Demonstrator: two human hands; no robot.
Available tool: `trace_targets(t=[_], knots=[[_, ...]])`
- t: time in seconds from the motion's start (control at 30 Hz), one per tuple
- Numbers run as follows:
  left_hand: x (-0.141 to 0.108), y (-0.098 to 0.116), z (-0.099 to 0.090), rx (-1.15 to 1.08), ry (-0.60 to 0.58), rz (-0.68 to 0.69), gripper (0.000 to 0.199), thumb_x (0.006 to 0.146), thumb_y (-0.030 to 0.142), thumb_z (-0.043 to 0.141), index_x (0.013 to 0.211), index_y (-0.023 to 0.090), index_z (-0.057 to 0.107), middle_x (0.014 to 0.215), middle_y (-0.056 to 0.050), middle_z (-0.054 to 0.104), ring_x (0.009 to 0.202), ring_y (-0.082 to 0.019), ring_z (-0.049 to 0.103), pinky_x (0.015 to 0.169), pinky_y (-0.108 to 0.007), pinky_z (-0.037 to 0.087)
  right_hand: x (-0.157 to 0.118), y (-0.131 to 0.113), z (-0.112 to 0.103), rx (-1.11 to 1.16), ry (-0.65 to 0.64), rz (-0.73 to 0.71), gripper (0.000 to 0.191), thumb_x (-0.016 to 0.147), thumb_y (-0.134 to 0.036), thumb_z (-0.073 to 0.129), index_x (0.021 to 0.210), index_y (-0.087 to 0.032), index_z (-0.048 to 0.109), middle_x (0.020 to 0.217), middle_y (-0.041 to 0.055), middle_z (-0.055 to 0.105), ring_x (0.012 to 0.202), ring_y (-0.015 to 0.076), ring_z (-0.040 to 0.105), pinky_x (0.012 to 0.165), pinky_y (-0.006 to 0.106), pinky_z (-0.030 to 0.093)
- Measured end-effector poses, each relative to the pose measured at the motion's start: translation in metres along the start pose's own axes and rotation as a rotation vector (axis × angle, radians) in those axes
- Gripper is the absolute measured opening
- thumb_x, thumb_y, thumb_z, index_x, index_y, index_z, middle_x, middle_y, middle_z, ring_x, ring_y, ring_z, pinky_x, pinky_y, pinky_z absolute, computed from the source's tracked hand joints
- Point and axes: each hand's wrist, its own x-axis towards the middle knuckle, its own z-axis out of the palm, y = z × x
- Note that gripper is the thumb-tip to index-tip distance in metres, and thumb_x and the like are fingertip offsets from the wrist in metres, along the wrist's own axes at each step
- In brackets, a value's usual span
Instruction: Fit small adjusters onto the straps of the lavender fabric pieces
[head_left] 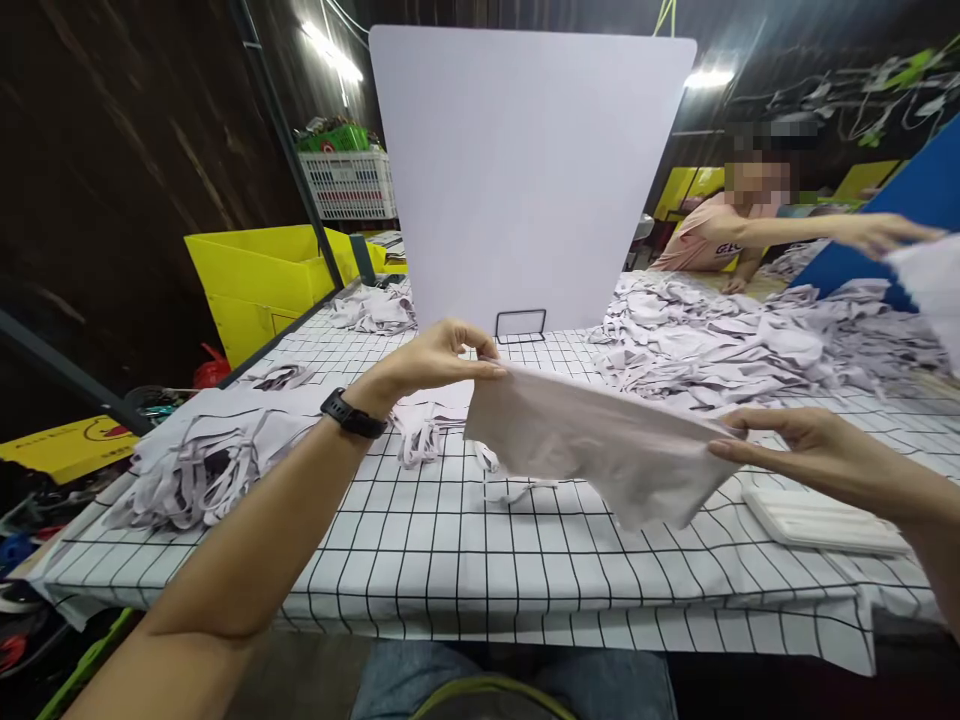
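Observation:
A pale pinkish-grey fabric garment [592, 430] is stretched sideways above the table, its upper edge sloping down to the right. My left hand [442, 358], wearing a black watch on the wrist, pinches its upper left corner. At the upper right corner, the thumb and fingers of my right hand [787, 445] grip the cloth. Below and behind it, a small bunch of pale straps [420, 430] lies on the grid-patterned tablecloth [420, 560]. Left of my left forearm rests a stack of similar pale garments [217, 460] with looped straps.
A large white board [532, 170] stands upright behind my hands. To its right spreads a heap of pale garments [735, 340], with a co-worker [720, 230] reaching over beyond it. A white flat block [825, 520] lies near my right wrist. Yellow bins [262, 280] stand at left.

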Motion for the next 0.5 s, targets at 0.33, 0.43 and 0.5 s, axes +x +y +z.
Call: trace_targets(t=[0.33, 0.43, 0.5], knots=[[0.013, 0.016, 0.016, -0.241, -0.102, -0.050, 0.027, 0.079, 0.037, 0.082, 0.076, 0.011, 0.074, 0.072, -0.002, 0.064, 0.071, -0.011, 0.058, 0.063, -0.023, 0.044, 0.015, 0.015, 0.012, -0.017, 0.126, 0.086, 0.058, 0.073, -0.079, 0.065, 0.086, -0.024, 0.078, 0.095, 0.0125, 0.076, 0.091, 0.0350, 0.069, 0.070, 0.042, 0.055], [0.032, 0.028, 0.039, -0.392, -0.150, -0.041, 0.026, 0.077, 0.035, 0.083, 0.075, 0.011, 0.074, 0.072, -0.004, 0.066, 0.070, -0.012, 0.060, 0.065, -0.026, 0.047, 0.019, -0.018, 0.023, 0.024, 0.216, -0.028, 0.058, 0.078, -0.071, 0.068, 0.117, -0.028, 0.074, 0.125, 0.0130, 0.071, 0.104, 0.0348, 0.067, 0.079, 0.045, 0.058], [0.047, 0.035, 0.056, -0.427, -0.166, -0.032, 0.025, 0.075, 0.033, 0.085, 0.072, 0.011, 0.074, 0.068, -0.003, 0.065, 0.065, -0.011, 0.057, 0.062, -0.026, 0.045, 0.022, -0.047, 0.031, 0.207, 0.168, -0.096, 0.065, 0.081, -0.063, 0.073, 0.136, -0.030, 0.062, 0.134, 0.0128, 0.065, 0.098, 0.0286, 0.067, 0.081, 0.043, 0.059]])
